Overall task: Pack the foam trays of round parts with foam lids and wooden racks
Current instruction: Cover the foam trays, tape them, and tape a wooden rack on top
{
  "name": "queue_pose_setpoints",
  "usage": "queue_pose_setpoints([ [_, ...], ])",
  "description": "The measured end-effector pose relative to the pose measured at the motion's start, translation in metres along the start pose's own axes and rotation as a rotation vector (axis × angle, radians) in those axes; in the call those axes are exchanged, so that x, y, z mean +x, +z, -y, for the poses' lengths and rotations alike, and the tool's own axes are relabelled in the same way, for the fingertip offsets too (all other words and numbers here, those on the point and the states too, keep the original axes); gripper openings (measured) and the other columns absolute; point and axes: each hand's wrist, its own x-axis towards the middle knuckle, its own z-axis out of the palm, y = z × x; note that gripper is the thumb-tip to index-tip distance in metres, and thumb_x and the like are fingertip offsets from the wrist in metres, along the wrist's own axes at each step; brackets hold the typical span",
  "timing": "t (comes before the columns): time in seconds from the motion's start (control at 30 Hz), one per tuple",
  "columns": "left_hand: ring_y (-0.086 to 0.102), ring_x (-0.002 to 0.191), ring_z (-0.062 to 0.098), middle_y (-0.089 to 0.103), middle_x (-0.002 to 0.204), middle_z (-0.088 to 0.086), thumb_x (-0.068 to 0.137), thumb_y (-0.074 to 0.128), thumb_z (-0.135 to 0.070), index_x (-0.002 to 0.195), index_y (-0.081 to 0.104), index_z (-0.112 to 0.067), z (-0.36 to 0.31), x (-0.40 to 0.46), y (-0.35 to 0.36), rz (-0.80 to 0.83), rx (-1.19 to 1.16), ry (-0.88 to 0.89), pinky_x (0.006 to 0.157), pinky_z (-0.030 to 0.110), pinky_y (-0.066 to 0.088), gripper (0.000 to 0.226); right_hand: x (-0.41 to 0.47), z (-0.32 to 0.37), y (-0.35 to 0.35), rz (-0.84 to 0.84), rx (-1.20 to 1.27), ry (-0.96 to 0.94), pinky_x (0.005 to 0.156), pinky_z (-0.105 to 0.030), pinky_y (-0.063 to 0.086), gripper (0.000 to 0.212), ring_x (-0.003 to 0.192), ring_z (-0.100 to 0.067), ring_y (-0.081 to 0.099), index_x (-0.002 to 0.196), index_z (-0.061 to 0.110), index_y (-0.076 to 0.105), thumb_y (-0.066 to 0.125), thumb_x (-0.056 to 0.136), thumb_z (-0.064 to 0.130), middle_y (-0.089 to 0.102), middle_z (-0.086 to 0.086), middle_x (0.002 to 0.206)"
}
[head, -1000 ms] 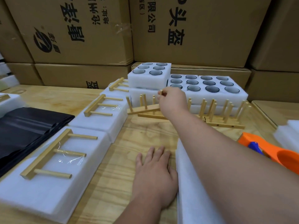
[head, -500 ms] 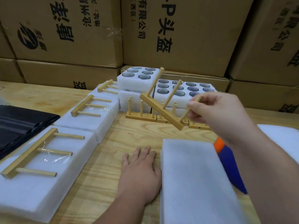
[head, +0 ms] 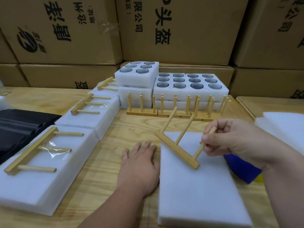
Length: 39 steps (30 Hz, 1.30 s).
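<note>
Right hand (head: 230, 139): pinching one peg of a wooden rack (head: 178, 143), centre-right of frame, its base bar over the foam lid (head: 202, 191). Left hand (head: 139, 165): flat, fingers straight, on the table (head: 102, 163) beside the lid's left edge. Foam trays of round parts (head: 189, 83): stacked upper centre.

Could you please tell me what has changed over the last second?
The right hand took a wooden rack from the row by the foam trays and lowered it toward the foam lid. The left hand stayed flat on the table.
</note>
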Motion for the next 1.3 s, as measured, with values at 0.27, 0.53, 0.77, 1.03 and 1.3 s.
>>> queue_pose_setpoints([
  [0.27,0.004,0.155,0.006,0.012,0.167,-0.023,0.102,0.039,-0.057,0.157,0.027,-0.041,0.0,0.0,-0.002,0.027,0.033,0.007,0.126,0.045,0.002,0.058,-0.003,-0.001,-0.015,0.018,-0.844,0.113,0.058,-0.029,0.049,0.031,0.058,-0.001,0.059,0.077,0.036,0.066,0.074,0.059,0.059,0.069,0.012,0.069],
  [0.53,0.005,0.155,0.006,0.013,0.168,-0.022,0.103,0.04,-0.055,0.157,0.028,-0.042,-0.001,0.0,-0.002,0.028,0.034,0.003,0.126,0.046,0.004,0.057,0.015,-0.015,0.009,-0.187,-0.842,-0.188,0.071,-0.014,0.036,0.011,0.088,0.006,0.05,0.099,0.042,0.07,0.073,0.092,0.034,0.057,0.025,0.102],
  [0.77,0.005,0.155,0.006,0.014,0.167,-0.022,0.102,0.042,-0.056,0.156,0.029,-0.042,-0.002,-0.001,-0.003,0.028,0.02,0.0,0.126,0.046,0.003,0.057,0.018,-0.02,0.025,-0.055,-0.825,-0.139,0.086,-0.024,0.047,0.019,0.101,-0.003,0.061,0.114,0.034,0.073,0.065,0.099,0.026,0.06,0.019,0.114],
  [1.03,0.005,0.155,0.007,0.014,0.168,-0.021,0.102,0.044,-0.054,0.157,0.03,-0.041,-0.003,-0.001,-0.004,0.028,0.016,-0.002,0.126,0.046,0.003,0.058,0.009,-0.009,0.026,-0.008,-0.869,-0.14,0.068,-0.025,0.052,0.01,0.08,-0.002,0.061,0.094,0.039,0.072,0.068,0.096,0.031,0.067,0.017,0.091],
  [1.3,0.004,0.155,0.006,0.013,0.168,-0.021,0.102,0.043,-0.053,0.157,0.029,-0.041,-0.002,-0.002,-0.005,0.027,0.019,-0.005,0.126,0.045,0.002,0.058,0.002,-0.003,0.025,0.081,-0.948,-0.065,0.055,-0.017,0.047,0.003,0.067,0.003,0.06,0.087,0.038,0.071,0.074,0.087,0.038,0.066,0.018,0.083],
])
